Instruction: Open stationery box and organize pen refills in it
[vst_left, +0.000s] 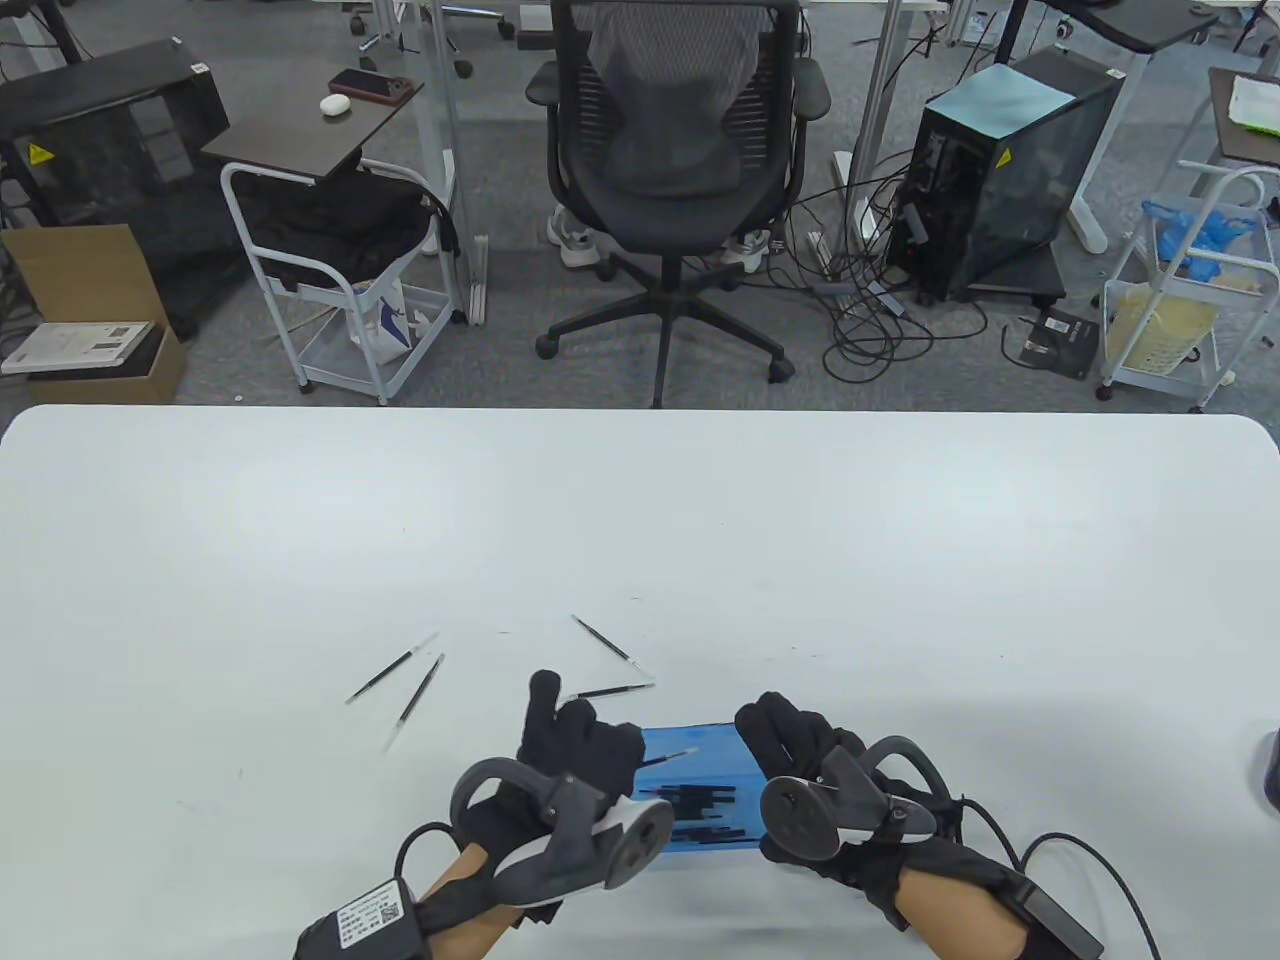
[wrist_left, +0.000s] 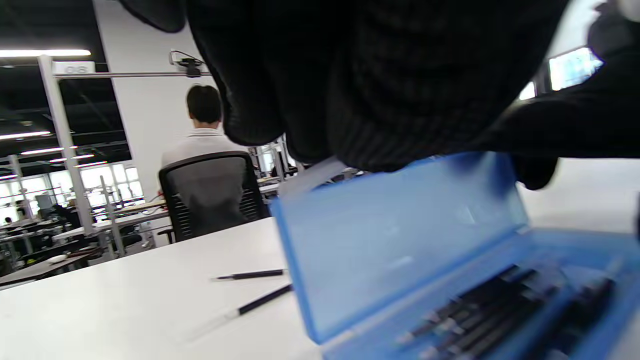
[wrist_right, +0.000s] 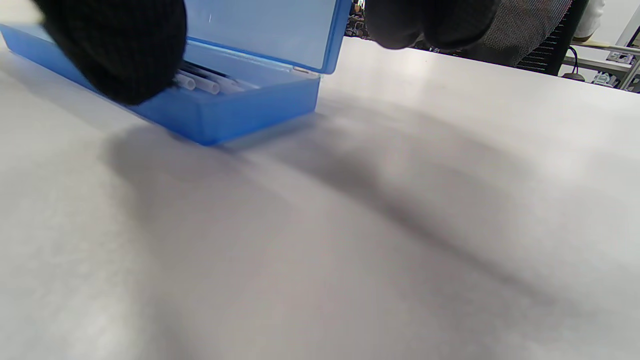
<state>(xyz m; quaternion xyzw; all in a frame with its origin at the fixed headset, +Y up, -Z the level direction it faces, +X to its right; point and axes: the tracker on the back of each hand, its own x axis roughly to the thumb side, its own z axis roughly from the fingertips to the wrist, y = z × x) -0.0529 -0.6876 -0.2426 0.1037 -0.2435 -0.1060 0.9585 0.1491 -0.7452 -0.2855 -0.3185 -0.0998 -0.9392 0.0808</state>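
Stationery box (vst_left: 700, 790) sits open near the counter's (vst_left: 640, 520) front edge, its blue lid (wrist_left: 400, 235) tilted up, with several dark refills (wrist_left: 480, 305) already lying inside. The left hand (vst_left: 575, 745) pinches one more refill (vst_left: 668, 757) over the lid, while the right hand (vst_left: 800, 745) curls on the box's right end to steady it. Four refills (vst_left: 392, 677) lie loose on the counter beyond the hands, so I'd judge the job a little past halfway.
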